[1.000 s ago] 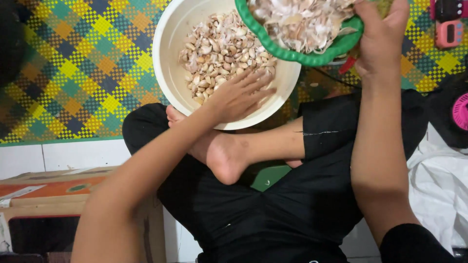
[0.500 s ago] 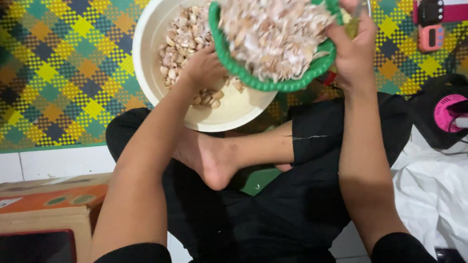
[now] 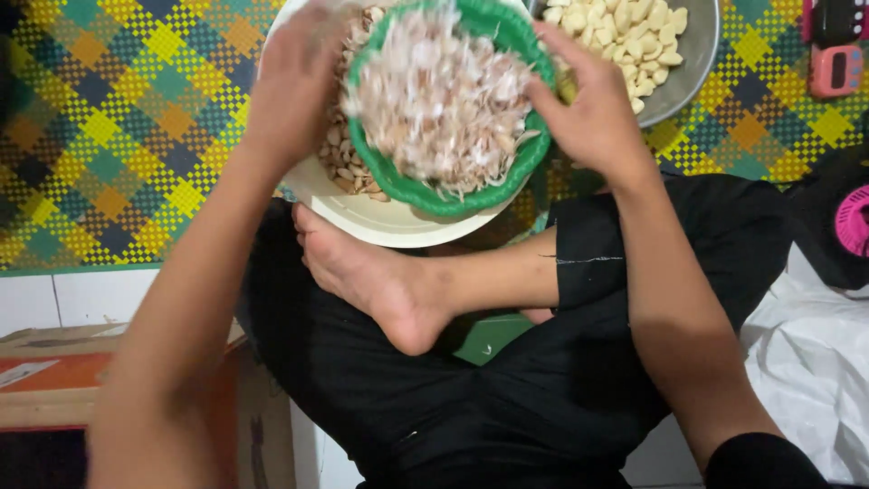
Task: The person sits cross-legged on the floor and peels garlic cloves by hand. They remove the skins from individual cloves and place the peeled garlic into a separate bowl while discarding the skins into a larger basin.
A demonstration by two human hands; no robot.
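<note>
- Going left to right: the woven mat in a yellow, green and blue check (image 3: 109, 127) is flat and plasticky, and the corner of an orange and brown cardboard box (image 3: 54, 380) sits at the bottom left
- the left hand (image 3: 294, 81) was down among the cloves a second ago; now it's up at the left rim of the round green plastic basket (image 3: 425, 190), fingers curled around the edge as far as I can tell
- that basket is heaped with papery pink-white garlic skins (image 3: 434, 86), light and flaky, blurred here; it has swung from the upper right to sit right over the wide cream plastic bowl (image 3: 380, 222), so both hands now carry it
- unpeeled garlic cloves (image 3: 339, 149) with dull brown skins peek out of the bowl just left of the basket
- the right hand (image 3: 593, 113) grips the right rim, fingers closed over it
- the round grey metal bowl (image 3: 688, 63) top right holds smooth pale peeled garlic cloves (image 3: 625, 27)
- a small pink gadget (image 3: 835, 71) lies on the mat at the far right
</note>
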